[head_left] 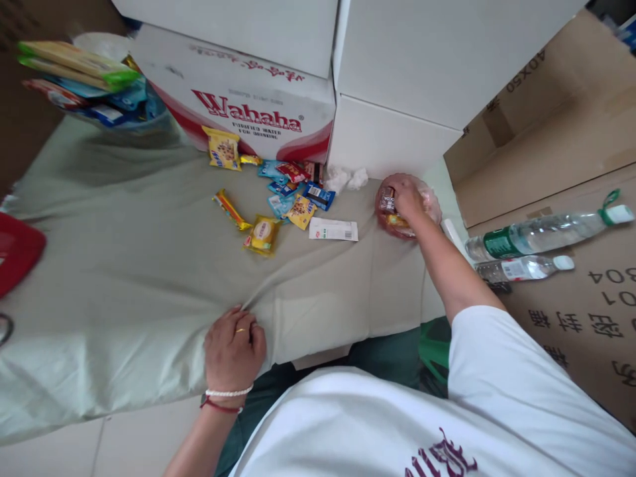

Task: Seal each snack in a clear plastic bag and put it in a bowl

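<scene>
At the right of the head view, my right hand (408, 203) reaches into a pink bowl (433, 199). Its fingers close on a small brown packet marked COCOA (386, 199); the fingertips are partly hidden. A yellow-wrapped snack (397, 222) lies below that packet in the bowl. My left hand (235, 350) rests on the cloth (163, 291) at the table's front edge, fingers curled under and closed, with nothing visible in them. Between the hands lie a white packet (333, 230), a round cake in a yellow wrapper (262, 235), a yellow cookie packet (301, 211) and a blue packet (318, 196).
A Wahaha carton (248, 106) and white boxes (392, 136) stand at the back. A bowl of packaged snacks (129, 116) is at the far left. A large bottle (546, 232) and a smaller bottle (527, 267) lie on the right. Something red (20, 252) is at the left edge.
</scene>
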Demonstrator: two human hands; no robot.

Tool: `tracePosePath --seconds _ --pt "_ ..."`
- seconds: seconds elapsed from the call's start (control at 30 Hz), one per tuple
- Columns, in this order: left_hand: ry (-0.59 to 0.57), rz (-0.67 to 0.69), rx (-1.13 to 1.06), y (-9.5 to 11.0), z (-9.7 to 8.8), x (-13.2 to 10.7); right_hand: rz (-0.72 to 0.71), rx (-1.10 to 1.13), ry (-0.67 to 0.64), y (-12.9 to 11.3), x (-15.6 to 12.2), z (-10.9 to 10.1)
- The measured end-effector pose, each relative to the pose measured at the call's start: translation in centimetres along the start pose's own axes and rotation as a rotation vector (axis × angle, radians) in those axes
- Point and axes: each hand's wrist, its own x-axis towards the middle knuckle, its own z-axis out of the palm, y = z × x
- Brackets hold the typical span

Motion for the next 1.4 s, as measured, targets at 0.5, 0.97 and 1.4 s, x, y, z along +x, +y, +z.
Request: tracePosePath --seconds 0.5,0.97,1.4 --pt "0.078 -0.095 -0.028 0.4 0.0 -1.3 -0.079 0.040 0.028 -9.9 2.1 0.4" --pt "0.019 -0.021 -0.069 -0.1 0.0 -1.6 0.091 0.334 0.170 -13.1 0.7 3.9" --pt "-0.284 -0.640 -0.970 7.2 -1.5 4.0 0.421 1.544 -0.228 -9.6 -25.1 3.2"
